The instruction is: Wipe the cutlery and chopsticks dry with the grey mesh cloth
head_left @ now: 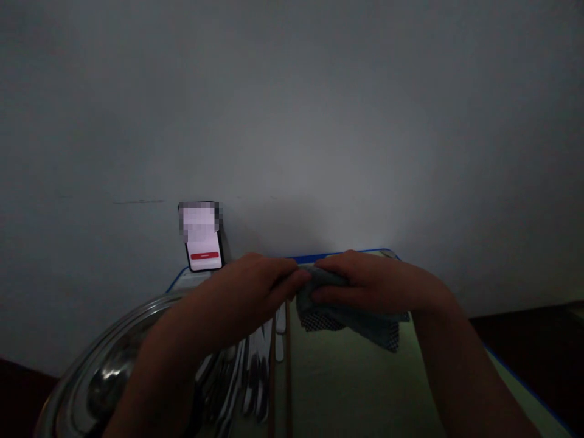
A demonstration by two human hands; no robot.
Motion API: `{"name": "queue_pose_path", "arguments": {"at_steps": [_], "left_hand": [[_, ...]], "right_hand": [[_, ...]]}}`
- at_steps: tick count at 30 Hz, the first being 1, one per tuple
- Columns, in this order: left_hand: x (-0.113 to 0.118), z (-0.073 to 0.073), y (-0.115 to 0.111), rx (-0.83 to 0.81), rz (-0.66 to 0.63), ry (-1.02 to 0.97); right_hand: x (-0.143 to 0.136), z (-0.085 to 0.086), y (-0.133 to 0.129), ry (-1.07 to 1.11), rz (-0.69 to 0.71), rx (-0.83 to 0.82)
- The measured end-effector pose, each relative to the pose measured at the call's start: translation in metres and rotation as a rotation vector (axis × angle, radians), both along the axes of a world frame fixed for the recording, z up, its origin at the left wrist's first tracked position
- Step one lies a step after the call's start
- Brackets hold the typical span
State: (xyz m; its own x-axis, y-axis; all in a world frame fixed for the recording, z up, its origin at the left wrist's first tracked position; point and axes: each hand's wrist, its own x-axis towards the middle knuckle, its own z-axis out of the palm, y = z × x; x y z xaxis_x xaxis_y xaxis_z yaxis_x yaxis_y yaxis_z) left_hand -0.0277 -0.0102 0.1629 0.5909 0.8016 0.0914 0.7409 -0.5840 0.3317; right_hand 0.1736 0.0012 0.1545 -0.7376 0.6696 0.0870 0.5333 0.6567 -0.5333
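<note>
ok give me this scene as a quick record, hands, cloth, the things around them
left hand: fingertips at the cloth's left end; grip unclear
right hand: gripping the cloth
cloth: grey-green, checked edging, bunched between the hands
cutlery: shiny pieces grouped left of the cloth, partly behind the left forearm
round metal item: far left, bowl or lid unclear
phone: propped against the wall, screen lit
table: pale top, blue edge
lighting: dim

No legible txt; red btn (204, 256) lettering on phone (203, 245) too sm.
</note>
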Motion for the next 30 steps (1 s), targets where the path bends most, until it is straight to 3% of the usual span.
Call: {"name": "queue_pose_path", "arguments": {"at_steps": [10,20,30], "left_hand": [[-0.004,0.002,0.006,-0.033,-0.062,-0.064],[-0.013,-0.002,0.013,-0.146,-0.039,-0.068],[-0.005,0.002,0.012,-0.213,-0.076,0.019]], "right_hand": [[0.006,-0.001,0.002,0.035,-0.033,-0.198],[0.002,-0.003,0.002,0.026,-0.037,-0.047],[0.002,0.002,-0.003,-0.125,-0.087,-0.003]]}}
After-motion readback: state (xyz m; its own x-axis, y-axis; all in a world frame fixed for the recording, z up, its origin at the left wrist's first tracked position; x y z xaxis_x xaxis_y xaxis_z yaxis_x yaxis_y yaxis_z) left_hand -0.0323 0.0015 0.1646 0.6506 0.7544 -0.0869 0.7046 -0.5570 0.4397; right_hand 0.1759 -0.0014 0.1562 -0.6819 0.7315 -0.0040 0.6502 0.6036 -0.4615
